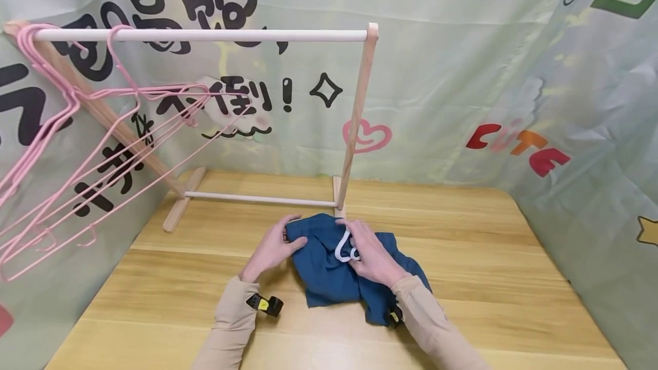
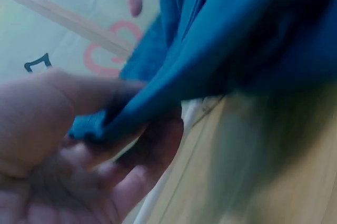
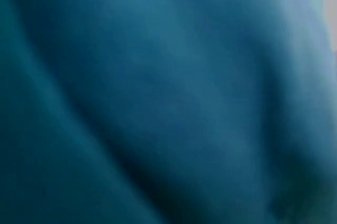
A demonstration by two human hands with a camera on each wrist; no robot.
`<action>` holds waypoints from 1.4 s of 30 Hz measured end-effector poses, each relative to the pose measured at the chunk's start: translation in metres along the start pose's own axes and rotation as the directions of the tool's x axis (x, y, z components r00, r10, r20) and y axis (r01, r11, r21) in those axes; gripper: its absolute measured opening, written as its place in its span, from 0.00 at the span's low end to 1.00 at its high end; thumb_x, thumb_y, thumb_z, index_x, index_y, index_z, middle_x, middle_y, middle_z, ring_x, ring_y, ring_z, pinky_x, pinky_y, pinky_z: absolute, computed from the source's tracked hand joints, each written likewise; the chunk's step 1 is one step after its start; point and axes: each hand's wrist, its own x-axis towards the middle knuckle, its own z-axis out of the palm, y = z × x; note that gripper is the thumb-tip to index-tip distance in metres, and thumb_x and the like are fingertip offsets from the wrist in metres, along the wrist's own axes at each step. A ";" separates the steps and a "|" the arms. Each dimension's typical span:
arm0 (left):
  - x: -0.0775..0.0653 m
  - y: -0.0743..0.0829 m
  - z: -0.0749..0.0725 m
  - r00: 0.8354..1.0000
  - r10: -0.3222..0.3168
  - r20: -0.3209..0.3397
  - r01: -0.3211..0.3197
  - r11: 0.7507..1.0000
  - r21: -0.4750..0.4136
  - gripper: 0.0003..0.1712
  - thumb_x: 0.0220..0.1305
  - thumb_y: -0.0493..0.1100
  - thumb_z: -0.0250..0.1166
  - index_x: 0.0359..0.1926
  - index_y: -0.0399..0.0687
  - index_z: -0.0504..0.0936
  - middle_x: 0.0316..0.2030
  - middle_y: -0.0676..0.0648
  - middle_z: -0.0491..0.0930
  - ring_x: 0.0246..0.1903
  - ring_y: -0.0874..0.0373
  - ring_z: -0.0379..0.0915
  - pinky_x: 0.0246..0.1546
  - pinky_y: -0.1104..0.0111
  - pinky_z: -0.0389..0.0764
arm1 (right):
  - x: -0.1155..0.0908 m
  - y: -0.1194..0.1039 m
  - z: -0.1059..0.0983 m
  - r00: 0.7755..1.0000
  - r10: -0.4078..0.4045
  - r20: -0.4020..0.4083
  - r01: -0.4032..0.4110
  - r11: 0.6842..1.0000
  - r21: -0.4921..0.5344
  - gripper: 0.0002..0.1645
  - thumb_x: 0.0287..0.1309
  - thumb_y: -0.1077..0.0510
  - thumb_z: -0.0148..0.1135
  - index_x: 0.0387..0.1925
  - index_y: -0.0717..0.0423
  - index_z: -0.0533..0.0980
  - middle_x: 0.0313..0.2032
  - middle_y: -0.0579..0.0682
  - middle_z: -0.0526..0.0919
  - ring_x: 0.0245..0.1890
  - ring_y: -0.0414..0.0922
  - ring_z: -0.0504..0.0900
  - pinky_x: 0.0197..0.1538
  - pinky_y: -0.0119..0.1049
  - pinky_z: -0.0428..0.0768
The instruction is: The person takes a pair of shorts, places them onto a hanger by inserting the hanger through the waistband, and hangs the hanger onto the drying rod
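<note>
Blue shorts [image 1: 326, 278] with a white drawstring [image 1: 340, 249] hang crumpled between both hands over the table. My left hand [image 1: 271, 251] pinches the left end of the waistband, thumb on the near side. In the left wrist view the fabric [image 2: 174, 76] runs between that thumb and the fingers. On the other side of the drawstring, my right hand [image 1: 372, 253] grips the upper edge of the shorts, its thumb below the cord. Blue fabric [image 3: 158, 87] fills nearly the whole right wrist view and hides the right fingers there.
Behind the shorts stands a wooden rack with a white top rail [image 1: 231, 35] and a lower white bar [image 1: 257, 198]. Several pink hangers [image 1: 77, 96] hang at its left end. The wooden table [image 1: 488, 278] meets printed curtains [image 1: 437, 84] at the back and sides.
</note>
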 end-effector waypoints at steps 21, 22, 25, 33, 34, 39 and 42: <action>0.005 -0.003 0.024 0.954 -0.272 -0.128 0.183 0.863 -0.470 0.12 0.68 0.41 0.43 0.43 0.39 0.71 0.40 0.44 0.73 0.42 0.58 0.68 0.47 0.67 0.67 | -0.026 0.024 -0.011 0.957 0.190 0.218 -0.258 0.903 0.343 0.59 0.45 0.39 0.64 0.68 0.40 0.36 0.69 0.45 0.40 0.69 0.49 0.42 0.64 0.56 0.51; 0.005 -0.003 0.023 0.950 -0.283 -0.130 0.192 0.862 -0.468 0.13 0.68 0.42 0.43 0.44 0.40 0.71 0.42 0.45 0.73 0.44 0.57 0.68 0.48 0.67 0.66 | -0.028 0.028 -0.015 0.962 0.198 0.190 -0.255 0.899 0.356 0.55 0.48 0.41 0.61 0.68 0.40 0.38 0.69 0.46 0.42 0.69 0.50 0.43 0.63 0.57 0.52; 0.006 -0.003 0.021 0.944 -0.313 -0.106 0.227 0.848 -0.480 0.15 0.68 0.46 0.43 0.48 0.44 0.70 0.48 0.45 0.71 0.50 0.55 0.66 0.54 0.64 0.63 | -0.032 0.043 -0.028 0.944 0.308 0.114 -0.328 0.869 0.370 0.42 0.58 0.43 0.51 0.68 0.45 0.44 0.68 0.52 0.50 0.67 0.54 0.52 0.63 0.56 0.55; 0.008 0.003 0.020 0.941 -0.315 -0.122 0.233 0.867 -0.441 0.28 0.60 0.67 0.45 0.48 0.55 0.73 0.54 0.51 0.70 0.56 0.58 0.63 0.59 0.62 0.60 | -0.038 0.061 -0.037 0.770 0.633 0.083 -0.631 0.774 -0.053 0.37 0.55 0.33 0.47 0.48 0.62 0.70 0.38 0.60 0.76 0.40 0.56 0.74 0.43 0.47 0.71; 0.009 0.004 0.020 0.942 -0.307 -0.136 0.226 0.879 -0.421 0.29 0.58 0.68 0.45 0.45 0.54 0.73 0.52 0.51 0.72 0.54 0.58 0.65 0.58 0.63 0.61 | -0.037 0.061 -0.037 0.765 0.637 0.097 -0.633 0.771 -0.066 0.34 0.54 0.33 0.49 0.40 0.61 0.72 0.30 0.56 0.76 0.32 0.53 0.75 0.35 0.43 0.71; 0.011 0.007 0.022 0.945 -0.252 -0.209 0.174 0.927 -0.333 0.27 0.60 0.67 0.44 0.29 0.49 0.71 0.37 0.49 0.74 0.42 0.59 0.69 0.48 0.67 0.66 | -0.033 0.060 -0.036 0.747 0.650 0.139 -0.657 0.754 0.006 0.24 0.54 0.41 0.55 0.22 0.56 0.63 0.17 0.47 0.62 0.18 0.44 0.65 0.23 0.32 0.59; 0.011 0.009 0.021 0.950 -0.210 -0.233 0.132 0.941 -0.312 0.26 0.62 0.64 0.45 0.25 0.47 0.68 0.30 0.48 0.72 0.37 0.59 0.70 0.43 0.69 0.68 | -0.033 0.059 -0.042 0.742 0.661 0.111 -0.670 0.727 0.153 0.21 0.57 0.46 0.54 0.34 0.61 0.68 0.27 0.53 0.70 0.27 0.45 0.70 0.30 0.33 0.65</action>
